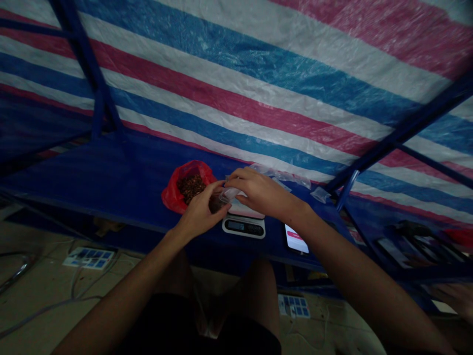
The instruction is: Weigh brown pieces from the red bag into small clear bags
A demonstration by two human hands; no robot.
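Note:
Both my hands meet at a small clear plastic bag (229, 194) with something brown in its lower part. My left hand (201, 209) grips the bag from the left, thumb and fingers curled around it. From above and the right, my right hand (254, 190) is closed on the bag's upper part. Just below and behind the bag stands a white digital scale (244, 226), its platform partly covered by my right hand. A red plastic bag (173, 193) lies open left of my hands, with brown, nut-like pieces (192, 186) inside.
A lit phone (296, 241) lies right of the scale on the blue table (121, 182). Clear plastic bags (288, 176) lie behind my right hand. Striped sheeting (236, 98) hangs behind blue metal posts (86, 69). Power strips (90, 258) sit on the floor. Another person's hand (453, 296) shows far right.

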